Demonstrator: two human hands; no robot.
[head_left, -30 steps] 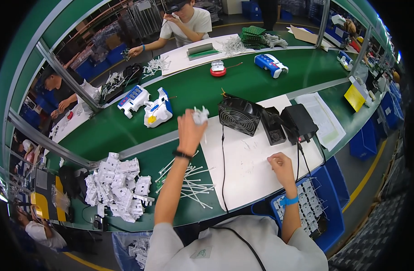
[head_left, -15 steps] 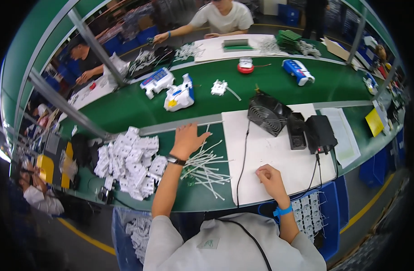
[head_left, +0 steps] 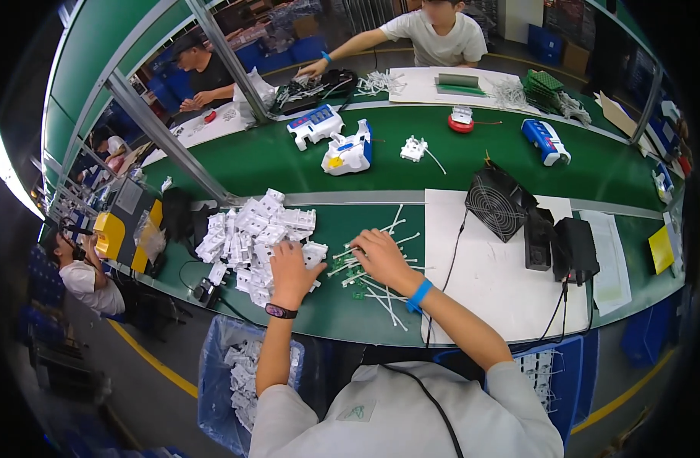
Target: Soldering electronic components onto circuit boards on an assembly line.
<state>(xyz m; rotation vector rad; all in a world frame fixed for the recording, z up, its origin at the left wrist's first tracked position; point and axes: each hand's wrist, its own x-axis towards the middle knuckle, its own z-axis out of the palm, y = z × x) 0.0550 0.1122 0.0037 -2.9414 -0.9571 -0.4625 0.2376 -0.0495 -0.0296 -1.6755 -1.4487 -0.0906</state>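
My left hand (head_left: pixel 291 273) rests on the right side of a heap of white plastic housings (head_left: pixel 250 229), thumb held away from the fingers. It is open, touching the parts without a visible grip. To its right, my right hand (head_left: pixel 382 256) reaches over a spread of white cables (head_left: pixel 388 294) with small green boards (head_left: pixel 359 293) at their ends. Its fingers curl down and close among the cables; the fingertips are partly hidden.
A black fan (head_left: pixel 501 204) and black power box (head_left: pixel 576 248) stand by a white board (head_left: pixel 464 282). Blue-and-white device shells (head_left: pixel 350 149) lie on the green belt (head_left: pixel 411 179). Below the edge are a lined blue bin (head_left: pixel 212 382) and a blue crate (head_left: pixel 571 374). Co-workers sit beyond.
My left hand has moved from above the cables back onto the heap of housings. My right hand has gone left from the white board to the cables. The whole view has shifted.
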